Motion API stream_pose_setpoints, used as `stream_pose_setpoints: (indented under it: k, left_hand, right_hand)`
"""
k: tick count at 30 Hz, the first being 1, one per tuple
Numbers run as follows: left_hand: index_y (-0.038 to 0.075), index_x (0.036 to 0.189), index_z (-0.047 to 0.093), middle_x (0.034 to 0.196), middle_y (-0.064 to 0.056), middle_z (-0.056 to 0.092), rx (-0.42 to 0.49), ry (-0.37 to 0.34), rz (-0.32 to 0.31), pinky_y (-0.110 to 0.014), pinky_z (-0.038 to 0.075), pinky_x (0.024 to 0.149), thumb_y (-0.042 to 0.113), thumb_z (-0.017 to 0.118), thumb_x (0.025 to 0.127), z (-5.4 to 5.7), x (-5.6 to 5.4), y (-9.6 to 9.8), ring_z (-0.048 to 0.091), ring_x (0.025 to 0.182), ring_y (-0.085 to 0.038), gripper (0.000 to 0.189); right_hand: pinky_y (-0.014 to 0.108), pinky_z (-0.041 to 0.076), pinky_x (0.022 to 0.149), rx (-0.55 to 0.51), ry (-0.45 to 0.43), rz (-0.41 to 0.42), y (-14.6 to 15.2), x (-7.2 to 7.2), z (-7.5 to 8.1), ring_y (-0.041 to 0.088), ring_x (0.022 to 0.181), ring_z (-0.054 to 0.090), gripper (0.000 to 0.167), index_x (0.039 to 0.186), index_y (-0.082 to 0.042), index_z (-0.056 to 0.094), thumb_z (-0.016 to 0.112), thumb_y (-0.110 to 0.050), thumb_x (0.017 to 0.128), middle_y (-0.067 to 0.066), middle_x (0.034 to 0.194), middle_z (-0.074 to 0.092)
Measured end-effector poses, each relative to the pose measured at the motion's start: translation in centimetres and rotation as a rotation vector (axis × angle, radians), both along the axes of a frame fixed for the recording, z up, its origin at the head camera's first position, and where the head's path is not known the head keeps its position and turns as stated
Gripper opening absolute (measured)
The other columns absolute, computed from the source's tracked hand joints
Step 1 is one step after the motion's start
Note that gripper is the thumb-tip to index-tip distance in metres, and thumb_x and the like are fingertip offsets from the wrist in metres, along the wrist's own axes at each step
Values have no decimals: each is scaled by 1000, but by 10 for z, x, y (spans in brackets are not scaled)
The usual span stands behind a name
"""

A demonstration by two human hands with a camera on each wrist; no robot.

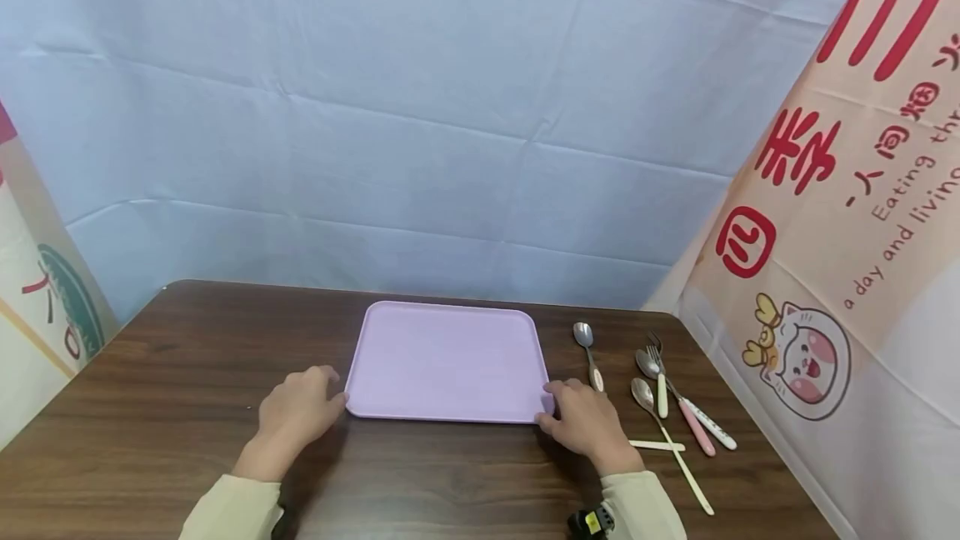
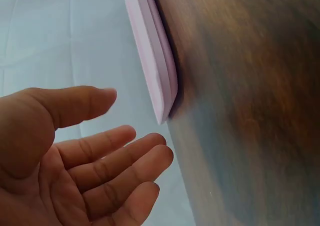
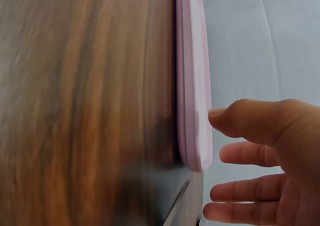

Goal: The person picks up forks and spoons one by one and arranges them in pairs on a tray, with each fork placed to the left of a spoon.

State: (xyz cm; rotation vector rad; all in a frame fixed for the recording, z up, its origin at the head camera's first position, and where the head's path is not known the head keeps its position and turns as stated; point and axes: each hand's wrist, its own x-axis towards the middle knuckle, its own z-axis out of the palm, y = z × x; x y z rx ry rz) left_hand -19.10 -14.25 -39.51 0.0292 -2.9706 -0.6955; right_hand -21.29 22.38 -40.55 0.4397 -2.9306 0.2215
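A shallow lilac tray (image 1: 448,363) lies flat on the dark wooden table. My left hand (image 1: 297,408) is beside its front left corner, fingers loosely spread; in the left wrist view a gap shows between those fingertips (image 2: 161,156) and the tray's corner (image 2: 159,98). At the front right corner, my right hand (image 1: 587,423) has its thumb tip right at the rim and its other fingers loosely extended alongside. The right wrist view shows this thumb (image 3: 250,118) overlapping the tray's edge (image 3: 192,86). Neither hand grips anything.
Right of the tray lies a spoon (image 1: 584,335) with a metal bowl. Farther right are a long-handled spoon (image 1: 678,457), a fork (image 1: 662,386) with a pale handle and other cutlery, some crossing. A pale blue cloth (image 1: 420,123) hangs behind the table, a printed one (image 1: 840,190) at right.
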Motion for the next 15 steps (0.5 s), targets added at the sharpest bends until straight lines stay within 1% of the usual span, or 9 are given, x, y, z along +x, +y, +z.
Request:
stream_pose_setpoints:
  k: [4,8,12,15]
  left_hand:
    - [0,104,65,97,-21,64,42,-25,26,-46,47,50,22,65,82,1,-2,0,60,72,-34,32]
    - [0,103,65,97,-21,64,92,-46,43,-47,47,50,22,64,82,2,-3,0,60,74,-37,30]
    - [-2,99,65,95,-21,64,135,-52,49,-49,47,54,20,64,80,-2,-4,1,60,75,-37,28]
    - [-2,96,65,92,-21,64,140,-43,51,-49,48,56,18,64,79,-6,-5,2,59,75,-37,26]
  right_hand:
    - [48,51,65,1,1,-29,7,1,-1,28,83,60,39,105,-5,67,75,-28,74,12,93,62]
    - [48,51,60,-5,11,-67,16,2,-3,32,82,61,39,105,-5,67,75,-28,75,15,96,62]
    - [48,50,60,-18,31,-88,24,3,-3,35,85,60,37,107,-5,66,73,-27,77,17,98,61]
    - [49,50,61,-24,42,-100,29,4,-2,36,86,59,36,107,-5,66,72,-26,77,17,97,60]
